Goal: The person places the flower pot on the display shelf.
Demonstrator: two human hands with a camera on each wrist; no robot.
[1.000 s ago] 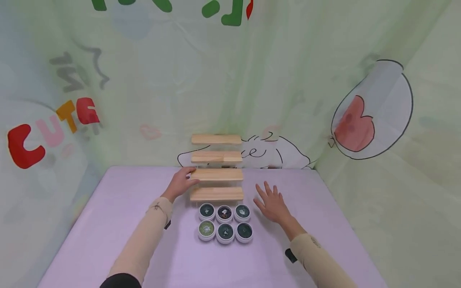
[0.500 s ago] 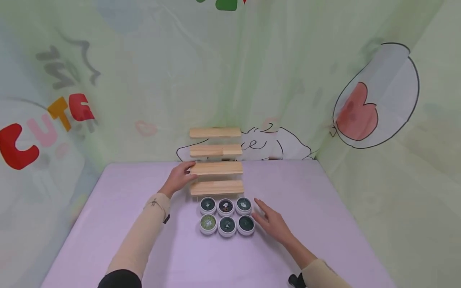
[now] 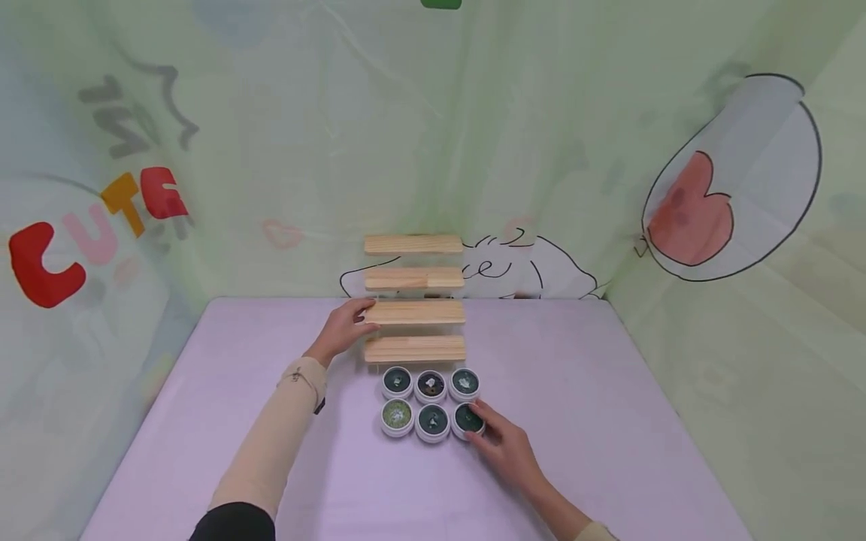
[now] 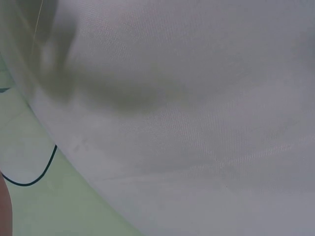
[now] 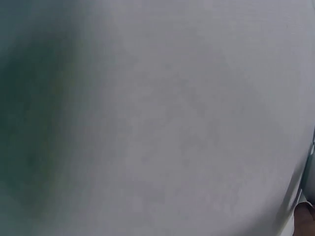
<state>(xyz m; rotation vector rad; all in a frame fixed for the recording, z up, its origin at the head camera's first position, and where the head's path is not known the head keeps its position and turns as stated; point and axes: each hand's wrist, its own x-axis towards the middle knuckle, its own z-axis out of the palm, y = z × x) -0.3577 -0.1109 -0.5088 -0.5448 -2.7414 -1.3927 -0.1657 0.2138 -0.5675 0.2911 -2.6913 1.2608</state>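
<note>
Near the table's middle stands a stepped wooden rack with several pale boards. My left hand (image 3: 343,330) pinches the left end of its second board from the front (image 3: 419,312), thumb below and fingers on the edge. In front of the rack, several small round white jars stand in two rows of three. My right hand (image 3: 507,449) has thumb and fingers around the front right jar (image 3: 467,419), which has a dark green top. The front left jar (image 3: 397,414) is lighter, speckled green. The back middle one (image 3: 431,384) shows brown and white bits.
A lilac cloth covers the table (image 3: 588,421). Behind the rack hangs a pale green printed curtain (image 3: 304,173), which also closes in both sides. Both wrist views show mostly blurred pale cloth.
My right hand has come down and left from beside the rack to the front right jar, its spread fingers closing around it. My left hand stays at the board's end.
</note>
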